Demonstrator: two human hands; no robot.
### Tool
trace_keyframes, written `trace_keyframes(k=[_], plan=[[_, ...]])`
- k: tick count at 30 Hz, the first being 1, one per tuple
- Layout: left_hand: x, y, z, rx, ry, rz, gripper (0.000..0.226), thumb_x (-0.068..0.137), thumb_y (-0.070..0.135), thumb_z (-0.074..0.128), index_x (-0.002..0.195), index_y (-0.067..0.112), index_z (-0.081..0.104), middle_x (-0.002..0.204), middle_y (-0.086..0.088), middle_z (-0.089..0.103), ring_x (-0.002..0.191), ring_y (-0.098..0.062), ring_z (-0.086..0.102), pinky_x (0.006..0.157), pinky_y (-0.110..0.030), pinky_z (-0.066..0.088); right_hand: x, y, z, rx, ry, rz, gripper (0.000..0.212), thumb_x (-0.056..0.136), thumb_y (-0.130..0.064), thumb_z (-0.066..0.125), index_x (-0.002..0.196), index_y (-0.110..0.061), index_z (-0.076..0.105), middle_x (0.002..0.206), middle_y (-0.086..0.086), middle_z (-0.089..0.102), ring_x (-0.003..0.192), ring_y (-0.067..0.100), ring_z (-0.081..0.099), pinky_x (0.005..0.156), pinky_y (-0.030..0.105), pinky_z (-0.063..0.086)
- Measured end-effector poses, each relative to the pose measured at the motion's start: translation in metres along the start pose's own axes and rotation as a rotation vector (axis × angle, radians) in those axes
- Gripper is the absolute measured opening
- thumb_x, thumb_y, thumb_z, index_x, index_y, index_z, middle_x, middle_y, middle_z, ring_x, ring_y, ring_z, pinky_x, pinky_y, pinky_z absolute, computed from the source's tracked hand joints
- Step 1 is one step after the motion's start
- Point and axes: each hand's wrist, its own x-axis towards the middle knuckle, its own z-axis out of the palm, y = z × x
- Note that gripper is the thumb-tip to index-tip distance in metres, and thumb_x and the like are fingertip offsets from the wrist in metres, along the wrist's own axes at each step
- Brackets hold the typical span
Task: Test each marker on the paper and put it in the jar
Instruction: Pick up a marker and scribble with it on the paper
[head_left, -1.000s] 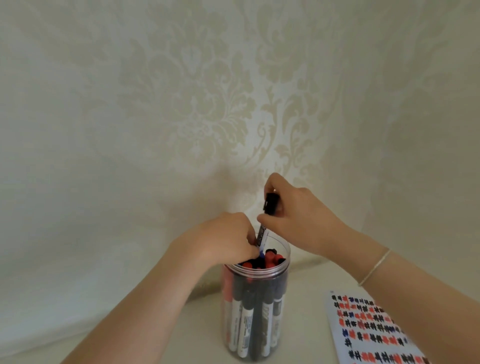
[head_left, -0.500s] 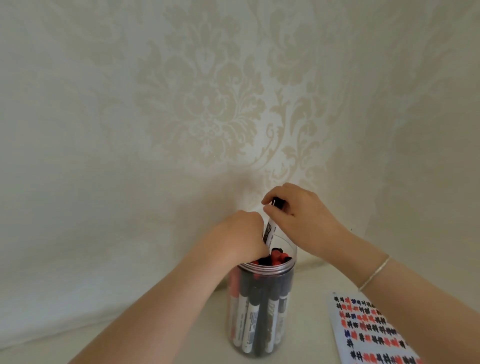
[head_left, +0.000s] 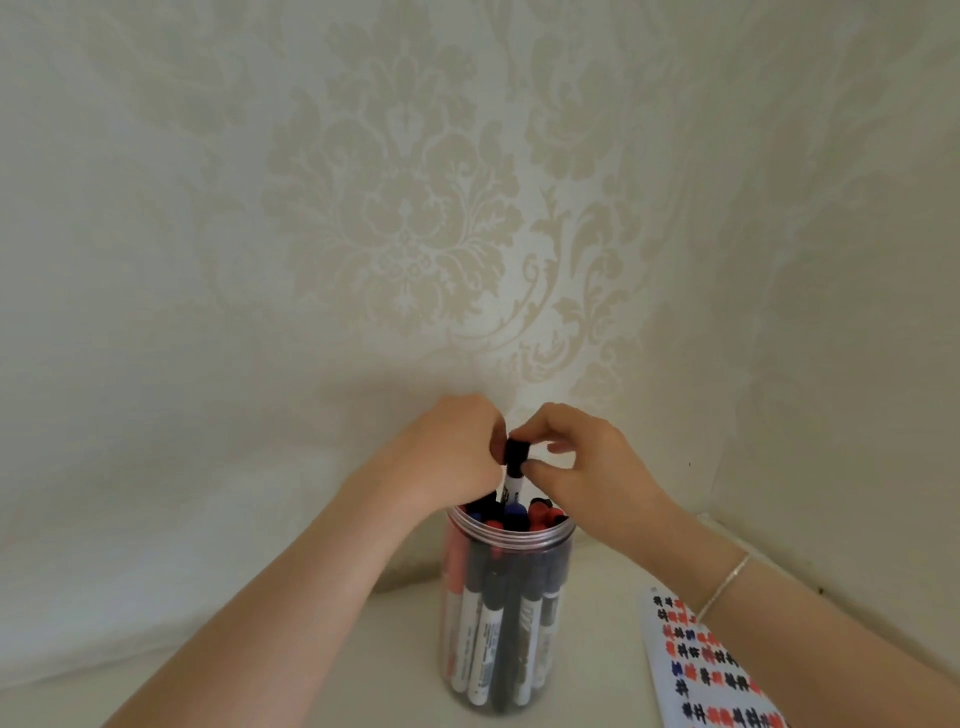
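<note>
A clear plastic jar (head_left: 457, 623) stands upright on the pale surface, packed with several black, red and blue markers. One white marker with a black cap (head_left: 514, 467) sticks upright out of the jar's mouth, its lower part among the others. My right hand (head_left: 587, 467) pinches its cap between thumb and forefinger. My left hand (head_left: 457, 457) is curled against the marker's left side just above the rim; its fingertips are hidden. The paper (head_left: 696, 670) with rows of black, red and blue test marks lies at the lower right.
A cream damask-patterned wall rises close behind the jar and turns a corner on the right. A thin bracelet (head_left: 727, 582) circles my right wrist. The pale tabletop (head_left: 395, 649) runs left of the jar.
The black-capped marker has gone deeper into the jar, with both hands lowering toward the rim. The camera has shifted slightly.
</note>
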Motion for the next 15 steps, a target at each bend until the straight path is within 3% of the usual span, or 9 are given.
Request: trace_keyframes(k=[2,4,7,11,15], plan=[[-0.001,0.0,0.002,-0.027,-0.008,-0.003,0.029,0.081,-0.002,0.052,0.096,0.016,0.069,0.102,-0.002,0.069,0.093,-0.017,0.066,0.083,-0.033,0.056,0.0,-0.002,-0.002,-0.026,-0.103,0.086,0.017,0.079,-0.008,0.07,0.075,-0.025,0.069,0.1,-0.012,0.057,0.096,0.002,0.054,0.077,0.008,0.037],[-0.002,-0.001,0.003,-0.05,-0.031,-0.008,0.033,0.079,-0.003,0.052,0.096,0.018,0.07,0.105,0.0,0.069,0.096,-0.014,0.065,0.085,-0.03,0.055,0.001,-0.004,-0.006,-0.007,-0.211,0.176,0.013,0.078,-0.009,0.072,0.075,-0.022,0.075,0.095,-0.013,0.054,0.092,0.004,0.054,0.072,0.006,0.037],[-0.004,0.001,0.004,-0.035,-0.046,-0.007,0.037,0.081,-0.003,0.05,0.101,0.019,0.072,0.108,0.0,0.069,0.1,-0.015,0.065,0.086,-0.029,0.054,0.004,-0.009,-0.013,-0.214,-0.259,0.173,0.024,0.085,-0.009,0.062,0.094,-0.024,0.077,0.092,-0.013,0.059,0.08,0.004,0.056,0.063,0.008,0.041],[-0.005,0.0,0.008,-0.03,-0.044,-0.009,0.038,0.081,0.0,0.049,0.101,0.02,0.074,0.104,-0.002,0.071,0.094,-0.017,0.065,0.084,-0.031,0.055,0.001,-0.015,-0.01,-0.387,-0.21,0.19,0.032,0.082,-0.009,0.052,0.096,-0.024,0.076,0.099,0.002,0.07,0.085,0.019,0.065,0.077,0.032,0.056],[-0.007,-0.005,0.015,-0.024,-0.055,-0.016,0.03,0.082,0.007,0.051,0.092,0.019,0.076,0.091,-0.003,0.07,0.083,-0.02,0.064,0.067,-0.029,0.051,0.001,-0.016,-0.013,-0.314,-0.278,0.263,0.028,0.083,-0.01,0.053,0.096,-0.018,0.076,0.09,0.009,0.072,0.082,0.023,0.067,0.072,0.033,0.054]])
